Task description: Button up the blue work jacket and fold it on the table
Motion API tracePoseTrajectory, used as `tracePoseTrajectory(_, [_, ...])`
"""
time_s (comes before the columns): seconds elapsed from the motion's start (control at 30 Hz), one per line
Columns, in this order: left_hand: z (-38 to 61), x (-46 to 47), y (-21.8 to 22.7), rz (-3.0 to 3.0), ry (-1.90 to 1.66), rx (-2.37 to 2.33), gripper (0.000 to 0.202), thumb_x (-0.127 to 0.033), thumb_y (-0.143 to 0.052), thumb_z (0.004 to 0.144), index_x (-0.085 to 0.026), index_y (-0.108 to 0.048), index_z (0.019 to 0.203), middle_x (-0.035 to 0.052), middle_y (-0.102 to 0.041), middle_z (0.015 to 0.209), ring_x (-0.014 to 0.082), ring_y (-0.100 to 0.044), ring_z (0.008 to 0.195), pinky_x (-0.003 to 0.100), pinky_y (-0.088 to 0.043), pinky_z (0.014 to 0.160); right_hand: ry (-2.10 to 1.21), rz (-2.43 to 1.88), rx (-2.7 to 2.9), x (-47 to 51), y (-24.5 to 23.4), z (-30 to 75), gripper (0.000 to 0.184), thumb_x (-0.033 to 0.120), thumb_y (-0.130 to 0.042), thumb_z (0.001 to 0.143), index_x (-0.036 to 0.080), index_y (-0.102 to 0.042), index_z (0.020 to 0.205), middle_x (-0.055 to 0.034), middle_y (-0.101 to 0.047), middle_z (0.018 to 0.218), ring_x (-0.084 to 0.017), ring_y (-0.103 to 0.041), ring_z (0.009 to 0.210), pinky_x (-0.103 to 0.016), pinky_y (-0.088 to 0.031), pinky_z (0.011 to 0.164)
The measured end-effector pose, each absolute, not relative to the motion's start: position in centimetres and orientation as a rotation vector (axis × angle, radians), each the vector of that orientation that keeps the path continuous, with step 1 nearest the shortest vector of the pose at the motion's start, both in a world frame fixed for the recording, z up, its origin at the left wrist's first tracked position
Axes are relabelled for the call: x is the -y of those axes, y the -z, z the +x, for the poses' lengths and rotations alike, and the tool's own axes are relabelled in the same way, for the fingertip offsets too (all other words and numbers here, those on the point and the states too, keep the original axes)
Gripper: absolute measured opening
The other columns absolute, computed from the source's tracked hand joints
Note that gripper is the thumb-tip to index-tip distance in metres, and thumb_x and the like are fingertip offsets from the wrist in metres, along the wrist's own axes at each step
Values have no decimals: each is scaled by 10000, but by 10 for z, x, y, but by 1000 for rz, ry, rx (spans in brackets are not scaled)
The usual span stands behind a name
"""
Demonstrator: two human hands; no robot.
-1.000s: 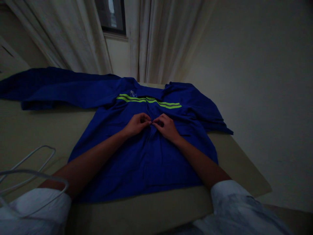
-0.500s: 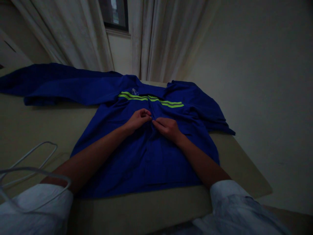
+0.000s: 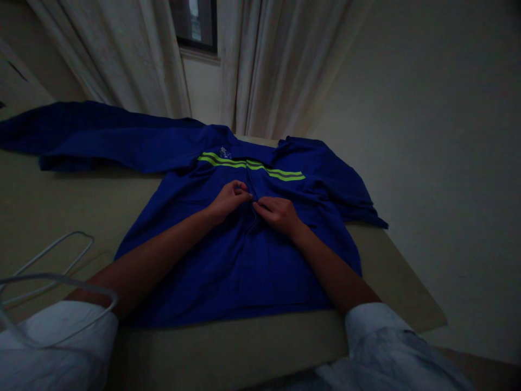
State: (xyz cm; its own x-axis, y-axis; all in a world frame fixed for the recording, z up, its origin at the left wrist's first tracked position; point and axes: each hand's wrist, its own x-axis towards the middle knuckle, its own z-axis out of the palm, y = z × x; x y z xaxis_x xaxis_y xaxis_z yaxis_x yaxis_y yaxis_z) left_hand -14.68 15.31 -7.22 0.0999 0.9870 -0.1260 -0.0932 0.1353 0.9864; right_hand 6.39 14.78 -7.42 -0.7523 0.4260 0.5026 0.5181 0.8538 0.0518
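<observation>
A royal-blue work jacket lies spread on a beige table, its collar away from me and a sleeve stretched out to the left. Two neon-yellow stripes cross its chest. My left hand and my right hand meet at the jacket's front opening, each with its fingers pinched on the edge of the cloth. Any fastener there is hidden by my fingers and the dim light.
A white wire hanger lies at the near left, partly over my left forearm. The table's right corner ends near a plain wall. Pale curtains and a dark window stand beyond the table.
My right hand has slid slightly lower along the jacket's opening, while my left hand stays there. The whole view has shifted slightly.
</observation>
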Motion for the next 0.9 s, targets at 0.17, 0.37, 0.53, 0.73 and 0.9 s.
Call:
tracePoseTrajectory(0.17, [-149, -154, 76, 1128, -1084, -1083, 387, -297, -850, 648, -191, -572, 896, -36, -659, 713, 109, -597, 637, 231, -427, 634, -294, -902, 2267, -146, 80, 58, 136, 296, -632, 1026, 197, -723, 1045, -57, -673, 976, -147, -633, 796, -253, -481, 703])
tracePoseTrajectory(0.37, [-149, -154, 77, 1168, -1069, -1101, 431, -338, -870, 635, -196, -573, 912, -27, -666, 723, 116, -599, 630, 240, -437, 627, -493, -1150, 2137, -142, 80, 48, 166, 251, -702, 924, 204, -648, 1073, -28, -660, 970, -145, -604, 746, -255, -491, 701])
tracePoseTrajectory(0.53, [-150, -154, 74, 1161, -1065, -1159, 447, -341, -860, 641, -203, -585, 965, -27, -659, 695, 130, -582, 598, 248, -431, 590, -230, -1122, 2357, -135, 79, 46, 194, 168, -565, 1001, 225, -693, 1136, -66, -675, 1070, -179, -648, 923, -259, -496, 791])
tracePoseTrajectory(0.73, [-149, -154, 79, 1245, -1116, -1180, 335, -413, -765, 760, -204, -601, 964, 15, -686, 777, 167, -620, 670, 284, -471, 653, -243, -1182, 2265, -137, 75, 49, 160, 258, -605, 1009, 211, -685, 1139, -66, -672, 1077, -184, -650, 933, -278, -494, 822])
tracePoseTrajectory(0.9, [-161, -134, 79, 1972, -1072, -1277, 132, -257, -614, 872, -203, -611, 992, 55, -653, 968, 212, -635, 881, 354, -511, 837, -497, -1141, 2186, -129, 64, 47, 155, 292, -676, 958, 204, -620, 1073, -16, -629, 943, -157, -598, 796, -271, -475, 758])
